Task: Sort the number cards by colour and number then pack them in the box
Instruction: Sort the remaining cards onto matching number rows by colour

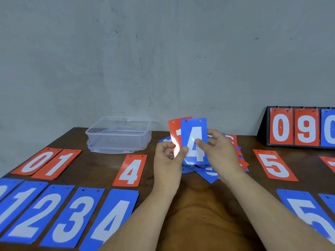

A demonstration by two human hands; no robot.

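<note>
Mid-sort. Holding up a thin, glossy blue 4 card (194, 129) of plastic sheet, white numeral, two punched holes along the top edge, above a loose mixed pile of red and blue cards (208, 173) on the dark brown wooden surface (199, 205). Pinched at its lower left edge by left hand (168, 158), thumb in front, together with a red card (174, 129) fanned out just behind. Pinched across the middle by right hand (221, 153), one digit on the numeral, other fingers behind. Both hands closed on cards; neither free.

Handling, as judged: light, flat, semi-stiff; likely to flex rather than crease. Slick, going by the glare on the red face, so prone to sliding within a stack. Best taken by an edge or corner, thumb over, fingers under. From the surface, probably needs sliding to raise an edge first.

Destination probably the blue 4 stack (116, 214) in the near row, left of the arms. Clear rectangular plastic box (119, 134) at the far edge, no cards visible inside.
</note>
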